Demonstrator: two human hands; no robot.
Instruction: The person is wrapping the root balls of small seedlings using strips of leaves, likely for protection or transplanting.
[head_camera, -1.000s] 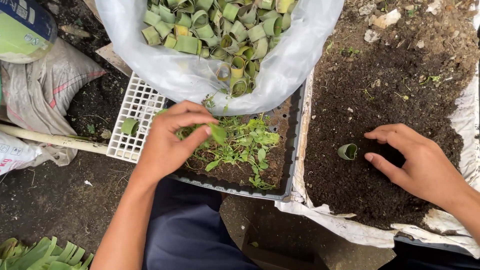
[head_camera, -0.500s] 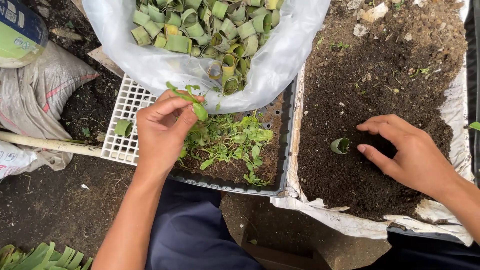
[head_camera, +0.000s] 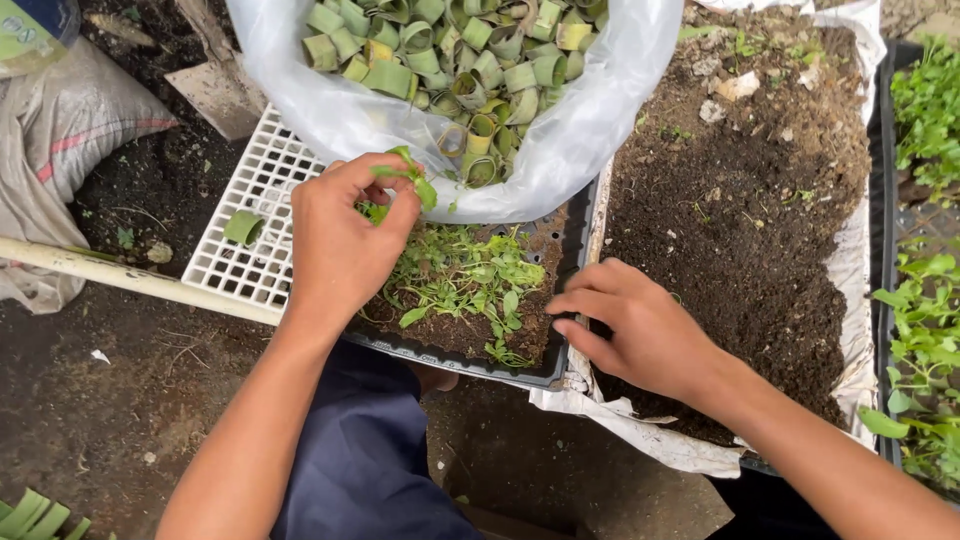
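Bare dirt ground (head_camera: 110, 400) carries everything: a black seedling tray (head_camera: 470, 355) under the left hand (head_camera: 340, 240), a white grid tray (head_camera: 255, 225) just left of it, and a soil-filled bed (head_camera: 740, 200) beyond the right hand (head_camera: 640, 325).

bare dark earth floor (head_camera: 120, 420) in soft daylight, a grey sack (head_camera: 60, 130) lying at its edge.
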